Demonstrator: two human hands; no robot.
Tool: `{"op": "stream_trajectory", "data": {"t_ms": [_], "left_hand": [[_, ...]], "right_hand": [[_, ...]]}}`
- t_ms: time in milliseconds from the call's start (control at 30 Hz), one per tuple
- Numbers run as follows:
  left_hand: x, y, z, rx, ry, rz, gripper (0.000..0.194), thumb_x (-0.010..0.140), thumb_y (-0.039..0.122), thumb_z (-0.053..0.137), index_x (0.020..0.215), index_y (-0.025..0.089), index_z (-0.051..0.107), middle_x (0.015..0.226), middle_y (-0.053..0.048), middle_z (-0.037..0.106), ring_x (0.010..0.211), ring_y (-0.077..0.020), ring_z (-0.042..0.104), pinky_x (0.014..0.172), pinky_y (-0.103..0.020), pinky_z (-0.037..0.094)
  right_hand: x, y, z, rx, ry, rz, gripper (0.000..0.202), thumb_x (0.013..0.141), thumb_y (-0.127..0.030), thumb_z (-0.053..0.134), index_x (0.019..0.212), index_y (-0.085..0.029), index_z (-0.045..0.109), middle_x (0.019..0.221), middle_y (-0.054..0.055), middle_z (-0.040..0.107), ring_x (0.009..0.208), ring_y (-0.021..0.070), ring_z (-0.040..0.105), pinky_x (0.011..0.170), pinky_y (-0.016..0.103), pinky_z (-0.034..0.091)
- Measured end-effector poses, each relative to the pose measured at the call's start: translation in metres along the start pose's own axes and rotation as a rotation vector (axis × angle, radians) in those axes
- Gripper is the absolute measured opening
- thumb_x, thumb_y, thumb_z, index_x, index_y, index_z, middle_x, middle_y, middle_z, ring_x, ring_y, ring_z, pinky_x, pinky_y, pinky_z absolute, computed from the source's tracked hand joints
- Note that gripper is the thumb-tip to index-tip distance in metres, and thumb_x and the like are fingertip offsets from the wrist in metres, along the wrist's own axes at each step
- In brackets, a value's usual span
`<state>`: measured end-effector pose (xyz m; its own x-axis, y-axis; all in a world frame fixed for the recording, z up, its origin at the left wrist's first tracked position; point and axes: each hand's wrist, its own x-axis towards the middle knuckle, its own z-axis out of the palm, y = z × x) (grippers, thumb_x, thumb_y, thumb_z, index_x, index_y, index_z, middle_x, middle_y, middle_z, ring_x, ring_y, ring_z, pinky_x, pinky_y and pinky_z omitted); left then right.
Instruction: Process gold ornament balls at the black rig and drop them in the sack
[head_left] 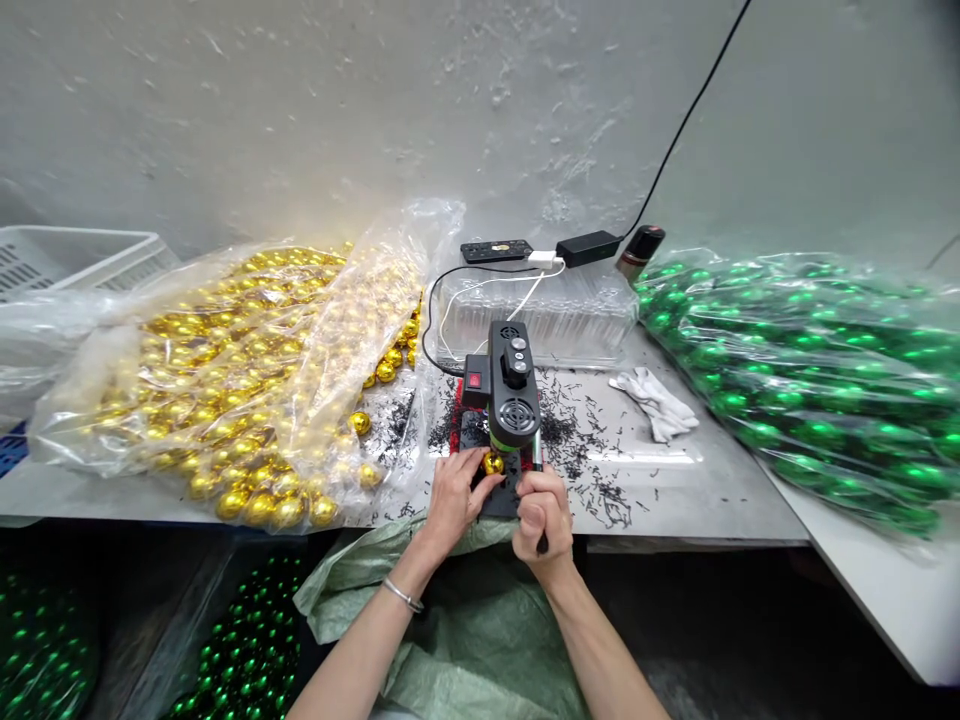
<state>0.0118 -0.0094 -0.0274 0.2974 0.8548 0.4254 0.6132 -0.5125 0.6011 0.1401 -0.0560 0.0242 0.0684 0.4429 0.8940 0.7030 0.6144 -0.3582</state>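
Observation:
My left hand (455,495) holds a shiny gold ball (493,463) between thumb and fingers, right under the head of a small black machine (514,385). Fingers of my right hand (544,515) are wrapped round a dark lever handle (541,542) at the machine's right side. A red switch (474,381) sits on the machine's left, and part of its base is hidden by my hands. Left of it, several more gold balls (288,512) spill from a clear plastic bag (322,360) on the table.
Black shavings (577,430) litter the tabletop around the machine. Behind it stand clear plastic packages (540,320) with a power adapter (588,248) and cables on top. White gloves (657,405) and a bag of green balls (817,370) lie right. A green woven sack (480,640) hangs below the table edge.

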Motion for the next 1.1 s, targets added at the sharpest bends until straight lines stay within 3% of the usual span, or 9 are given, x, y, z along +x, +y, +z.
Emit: {"op": "stream_trajectory", "data": {"t_ms": [267, 500, 633, 700, 767, 833, 933, 1033, 1100], "left_hand": [[0.004, 0.000, 0.000, -0.024, 0.005, -0.012, 0.029, 0.093, 0.037, 0.058, 0.115, 0.018, 0.064, 0.110, -0.013, 0.070, 0.099, -0.0255, 0.066, 0.085, -0.041, 0.049], [-0.010, 0.006, -0.004, -0.112, 0.002, -0.053, 0.030, 0.092, 0.033, 0.058, 0.118, 0.018, 0.060, 0.113, -0.012, 0.070, 0.103, -0.0255, 0.065, 0.091, -0.044, 0.048], [-0.041, 0.010, -0.025, -0.097, -0.010, -0.001, 0.059, 0.086, 0.045, 0.064, 0.136, 0.018, 0.046, 0.127, -0.015, 0.062, 0.117, -0.0299, 0.059, 0.097, -0.047, 0.046], [-0.044, 0.006, -0.043, -0.051, 0.011, 0.029, 0.076, 0.081, 0.053, 0.067, 0.142, 0.017, 0.039, 0.135, -0.018, 0.056, 0.125, -0.0326, 0.053, 0.102, -0.050, 0.044], [-0.029, -0.005, -0.064, 0.045, 0.064, -0.015, 0.067, 0.087, 0.050, 0.061, 0.140, 0.015, 0.041, 0.136, -0.018, 0.054, 0.127, -0.0316, 0.051, 0.105, -0.049, 0.041], [-0.003, -0.022, -0.087, 0.223, 0.084, -0.158, 0.042, 0.095, 0.035, 0.050, 0.131, 0.014, 0.051, 0.133, -0.017, 0.056, 0.126, -0.0290, 0.050, 0.106, -0.045, 0.040], [0.036, -0.051, -0.113, 0.481, -0.036, -0.394, 0.028, 0.091, 0.011, 0.046, 0.114, 0.010, 0.061, 0.122, -0.022, 0.060, 0.120, -0.0337, 0.052, 0.099, -0.047, 0.041], [0.054, -0.072, -0.126, 0.509, -0.097, -0.457, 0.020, 0.082, 0.002, 0.051, 0.096, 0.007, 0.065, 0.097, -0.021, 0.067, 0.103, -0.0361, 0.060, 0.089, -0.047, 0.044], [0.055, -0.076, -0.128, 0.454, -0.097, -0.450, 0.016, 0.084, 0.010, 0.056, 0.097, 0.009, 0.066, 0.093, -0.017, 0.068, 0.098, -0.0328, 0.062, 0.086, -0.042, 0.046]], "right_hand": [[0.000, -0.001, 0.001, 0.036, -0.024, -0.002, 0.020, 0.090, -0.013, 0.037, 0.074, -0.022, 0.046, 0.074, 0.001, 0.052, 0.068, 0.0147, 0.055, 0.069, 0.034, 0.051], [0.064, -0.039, -0.020, 0.119, -0.040, 0.282, 0.026, 0.094, -0.012, 0.041, 0.070, -0.021, 0.046, 0.076, 0.002, 0.054, 0.071, 0.0130, 0.054, 0.063, 0.028, 0.043], [0.074, -0.045, -0.024, 0.138, -0.072, 0.314, 0.027, 0.095, -0.013, 0.041, 0.069, -0.021, 0.047, 0.075, 0.001, 0.053, 0.070, 0.0129, 0.052, 0.064, 0.027, 0.042], [0.067, -0.044, -0.021, 0.140, -0.061, 0.302, 0.027, 0.094, -0.011, 0.041, 0.070, -0.021, 0.046, 0.076, 0.001, 0.053, 0.072, 0.0129, 0.053, 0.065, 0.027, 0.042], [0.058, -0.043, -0.019, 0.145, -0.041, 0.296, 0.027, 0.094, -0.010, 0.041, 0.069, -0.020, 0.046, 0.076, 0.001, 0.053, 0.073, 0.0130, 0.053, 0.064, 0.027, 0.041], [0.053, -0.042, -0.017, 0.150, -0.035, 0.294, 0.027, 0.094, -0.010, 0.041, 0.069, -0.020, 0.046, 0.077, 0.001, 0.053, 0.073, 0.0131, 0.053, 0.064, 0.027, 0.041], [0.052, -0.042, -0.018, 0.145, -0.058, 0.289, 0.025, 0.094, -0.010, 0.042, 0.071, -0.020, 0.048, 0.077, 0.001, 0.054, 0.072, 0.0131, 0.054, 0.064, 0.027, 0.041], [0.053, -0.041, -0.019, 0.131, -0.063, 0.288, 0.024, 0.094, -0.011, 0.042, 0.073, -0.020, 0.050, 0.077, 0.001, 0.054, 0.070, 0.0128, 0.054, 0.062, 0.027, 0.041], [0.052, -0.041, -0.019, 0.130, -0.059, 0.286, 0.023, 0.094, -0.011, 0.042, 0.074, -0.020, 0.051, 0.077, 0.001, 0.053, 0.069, 0.0128, 0.053, 0.061, 0.027, 0.040]]}}
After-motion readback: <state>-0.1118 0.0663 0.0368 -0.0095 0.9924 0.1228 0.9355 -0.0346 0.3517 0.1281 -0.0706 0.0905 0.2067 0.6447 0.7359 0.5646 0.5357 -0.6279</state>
